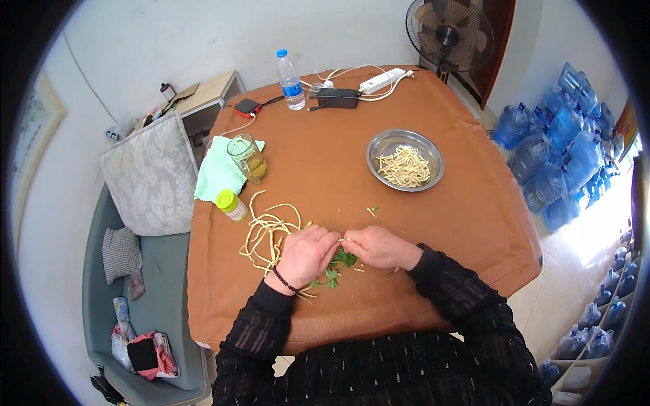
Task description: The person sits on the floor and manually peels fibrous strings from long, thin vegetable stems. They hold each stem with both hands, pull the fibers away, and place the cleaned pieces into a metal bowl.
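Note:
My left hand (306,252), with a dark beaded bracelet at the wrist, is closed on a pale long bean (343,239). The fingertips of my right hand (380,246) pinch the same bean, and the two hands almost meet. Most of the bean is hidden by my fingers. Beside my left hand lies a loose tangle of whole long beans (252,238). Green leaves (332,276) rest on the table under and between my hands, with a few small scraps around them. Farther right, a round metal bowl (439,173) holds many short bean pieces (405,167).
The brown-covered table (325,169) carries a green-lidded jar (231,205), a glass mug (253,162) on a mint cloth (215,174), a water bottle (291,84), a black adapter (338,99) and a power strip (382,80). A fan (447,35) stands behind; a sofa (166,284) is left.

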Demonstrator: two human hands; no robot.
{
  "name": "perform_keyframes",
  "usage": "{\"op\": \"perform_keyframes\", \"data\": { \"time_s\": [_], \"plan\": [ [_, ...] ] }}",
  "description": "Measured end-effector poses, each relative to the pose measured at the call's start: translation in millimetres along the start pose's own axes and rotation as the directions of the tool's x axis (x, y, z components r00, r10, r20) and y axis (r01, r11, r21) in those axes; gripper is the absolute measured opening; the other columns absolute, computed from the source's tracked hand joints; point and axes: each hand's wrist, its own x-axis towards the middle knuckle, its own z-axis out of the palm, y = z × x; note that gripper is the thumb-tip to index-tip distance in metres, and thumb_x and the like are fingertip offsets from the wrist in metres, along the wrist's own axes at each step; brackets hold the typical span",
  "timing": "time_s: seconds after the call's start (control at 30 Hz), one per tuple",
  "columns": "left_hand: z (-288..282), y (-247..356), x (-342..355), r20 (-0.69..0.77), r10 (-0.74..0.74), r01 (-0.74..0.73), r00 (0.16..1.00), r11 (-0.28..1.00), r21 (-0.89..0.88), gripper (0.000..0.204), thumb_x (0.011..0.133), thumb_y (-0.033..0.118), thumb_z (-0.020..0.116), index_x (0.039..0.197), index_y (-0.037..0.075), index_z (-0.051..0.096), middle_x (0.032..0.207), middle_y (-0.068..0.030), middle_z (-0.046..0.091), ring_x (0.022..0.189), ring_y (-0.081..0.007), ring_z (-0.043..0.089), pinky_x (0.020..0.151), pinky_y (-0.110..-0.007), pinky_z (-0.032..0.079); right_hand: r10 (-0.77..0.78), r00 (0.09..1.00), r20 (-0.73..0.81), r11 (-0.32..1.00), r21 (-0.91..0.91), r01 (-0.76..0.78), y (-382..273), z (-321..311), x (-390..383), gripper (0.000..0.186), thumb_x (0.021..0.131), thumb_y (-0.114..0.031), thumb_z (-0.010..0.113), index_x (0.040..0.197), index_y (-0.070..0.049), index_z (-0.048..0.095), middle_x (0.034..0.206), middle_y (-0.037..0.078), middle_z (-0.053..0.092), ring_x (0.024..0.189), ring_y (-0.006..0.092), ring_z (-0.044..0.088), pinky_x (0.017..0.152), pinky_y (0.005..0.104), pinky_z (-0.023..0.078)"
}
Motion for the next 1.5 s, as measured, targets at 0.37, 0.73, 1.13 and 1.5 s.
{"op": "perform_keyframes", "data": {
  "time_s": [0.37,0.73,1.13,1.5],
  "plan": [
    [12,18,-3,-0.086,-0.286,0.274,0.954,0.953,-0.13,0.008,0.086,0.013,0.06,0.088,0.005,0.061,0.072,-0.013,0.062,0.069,-0.0312,0.063,0.059,-0.039,0.049,-0.087,0.978,-0.191,0.991,-0.116,0.066,-19,-3,-1,0.025,0.093,-0.024,0.049,0.08,-0.004,0.056,0.069,0.016,0.06,0.063,0.037,0.059,0.057,0.0462,0.046],
    [0,-29,-5,0.413,-0.555,0.371,0.723,-0.192,-0.908,0.025,0.1,0.02,0.041,0.116,0.005,0.053,0.068,0.006,0.031,0.057,-0.0051,0.028,0.051,-0.02,0.029,-0.331,0.92,-0.209,0.943,-0.124,0.31,-29,16,-3,0.008,0.086,-0.014,0.052,0.087,-0.007,0.052,0.071,0.012,0.059,0.064,0.0287,0.061,0.055,0.0384,0.05],
    [12,-10,-8,0.625,-0.207,0.598,0.753,-0.181,-0.781,0.059,0.102,0.051,0.022,0.146,0.013,0.027,0.091,-0.0011,0.052,0.064,-0.0074,0.029,0.058,-0.02,0.029,0.245,0.963,-0.114,0.811,0.568,-0.139,-24,5,5,0.016,0.098,-0.016,0.047,0.091,-0.002,0.05,0.066,0.001,0.054,0.062,0.0088,0.05,0.058,0.0261,0.043],
    [19,-25,-13,0.602,-0.313,0.576,0.735,-0.182,-0.797,0.041,0.102,0.039,0.037,0.111,0.004,0.057,0.072,0.0034,0.054,0.06,-0.005,0.045,0.052,-0.02,0.036,0.389,0.884,-0.26,0.816,0.543,-0.2,-8,0,7,0.022,0.099,-0.021,0.047,0.087,-0.003,0.048,0.059,0.001,0.053,0.053,0.0097,0.047,0.051,0.0281,0.04]
  ]
}}
